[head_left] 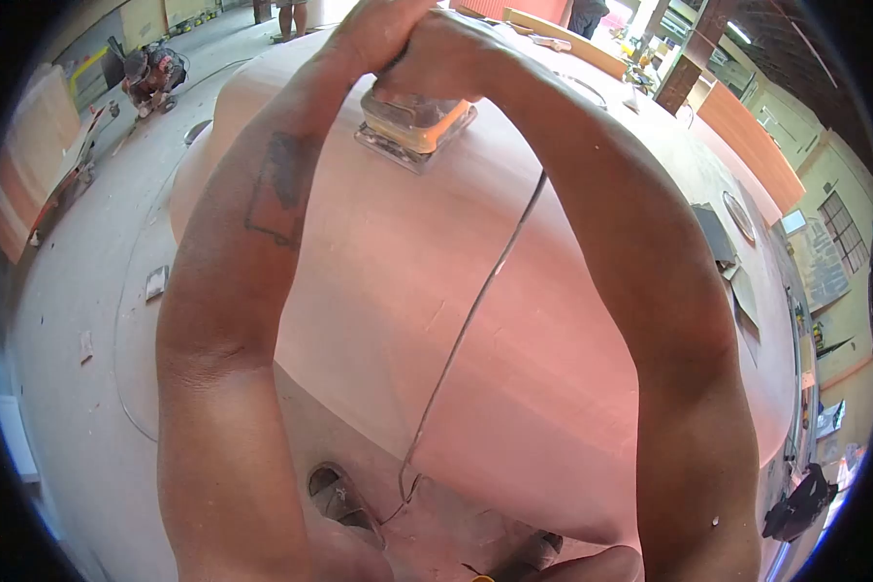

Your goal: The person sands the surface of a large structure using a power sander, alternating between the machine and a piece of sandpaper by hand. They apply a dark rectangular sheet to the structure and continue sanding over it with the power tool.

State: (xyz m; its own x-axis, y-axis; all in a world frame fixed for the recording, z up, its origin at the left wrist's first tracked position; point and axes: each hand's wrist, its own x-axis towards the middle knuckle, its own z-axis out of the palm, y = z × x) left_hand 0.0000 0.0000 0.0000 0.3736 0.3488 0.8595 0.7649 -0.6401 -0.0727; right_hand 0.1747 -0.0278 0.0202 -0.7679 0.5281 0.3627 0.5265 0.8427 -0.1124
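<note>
Evidently mid-sanding, left hand (380, 31) and right hand (441, 63) grip the sander (419, 124) flat on the panel (572, 349); the next pass needs the cord (475, 310) clear.

Crouching person (150, 78) on dusty floor (73, 291), grey sheets (714, 235) at right.

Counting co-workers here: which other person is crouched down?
The person at upper left, left of the sander, crouched on the floor; the two others at the top edge stand.
</note>
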